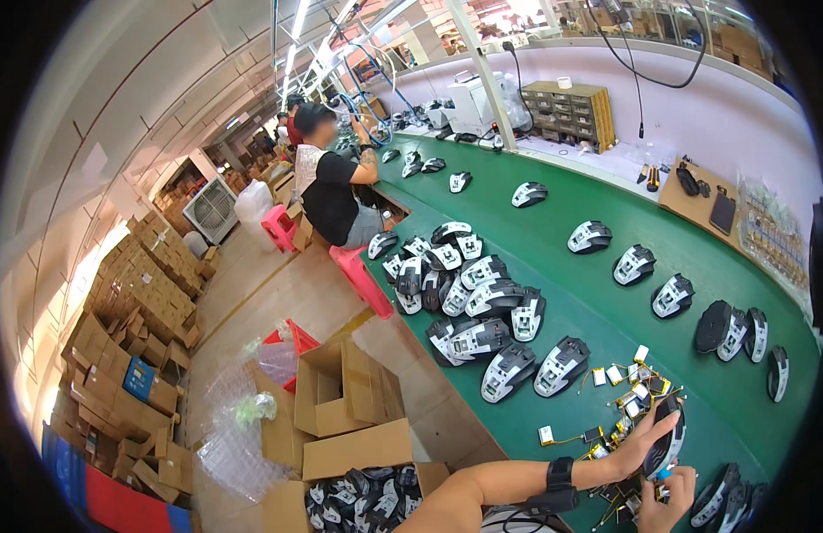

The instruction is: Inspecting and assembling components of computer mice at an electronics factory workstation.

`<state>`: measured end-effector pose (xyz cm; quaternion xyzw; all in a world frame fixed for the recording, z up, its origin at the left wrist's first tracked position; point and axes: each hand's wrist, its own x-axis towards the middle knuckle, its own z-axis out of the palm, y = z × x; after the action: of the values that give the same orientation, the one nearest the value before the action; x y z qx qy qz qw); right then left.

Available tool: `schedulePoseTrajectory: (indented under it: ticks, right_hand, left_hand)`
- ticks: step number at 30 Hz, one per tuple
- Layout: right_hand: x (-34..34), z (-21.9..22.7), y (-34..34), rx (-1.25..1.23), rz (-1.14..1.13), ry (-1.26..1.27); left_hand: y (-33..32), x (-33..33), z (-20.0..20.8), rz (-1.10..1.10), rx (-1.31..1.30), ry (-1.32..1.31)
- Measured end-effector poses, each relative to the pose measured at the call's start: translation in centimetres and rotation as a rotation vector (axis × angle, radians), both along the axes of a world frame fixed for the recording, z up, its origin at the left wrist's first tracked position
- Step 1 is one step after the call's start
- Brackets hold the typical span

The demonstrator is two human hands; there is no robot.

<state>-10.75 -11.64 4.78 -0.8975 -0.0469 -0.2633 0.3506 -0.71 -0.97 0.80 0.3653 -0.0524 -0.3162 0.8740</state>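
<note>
Over the near right part of the green bench, my left hand is closed around a black and grey computer mouse, held tilted on edge. Just below it, my right hand pinches a small blue object against the mouse's lower end; its kind cannot be made out. Small silver battery packs with thin wires lie in a loose pile beside and under my hands. More mouse bodies stand close together to the right of my right hand.
A heap of mouse bodies covers the bench's left side, and a spaced row runs along its middle. An open carton of mouse parts stands below the left edge. Farther off, a person sits at the bench. Tools lie on a brown board.
</note>
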Motion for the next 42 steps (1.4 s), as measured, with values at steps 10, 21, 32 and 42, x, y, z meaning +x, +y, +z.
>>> schedulePoseTrajectory:
  ticks: [10, 21, 32, 42]
  right_hand:
    - [-0.3, -1.5, -1.0, 0.943, 0.012, 0.571]
    - [0.7, -3.1, -2.9, 1.054, -0.174, 0.061]
    - [0.1, -1.9, -2.8, 1.0, -0.131, 0.132]
    - [-0.1, -1.0, -2.9, 0.179, 0.023, 0.131]
  left_hand:
    - [0.8, 0.2, -0.1, 0.13, -0.182, -0.293]
    - [0.3, -1.3, -0.3, 0.057, 0.056, -0.591]
    - [0.4, -0.6, -0.7, 0.08, 0.032, -0.399]
    - [-1.1, 0.6, -2.5, 0.028, -0.161, 0.103]
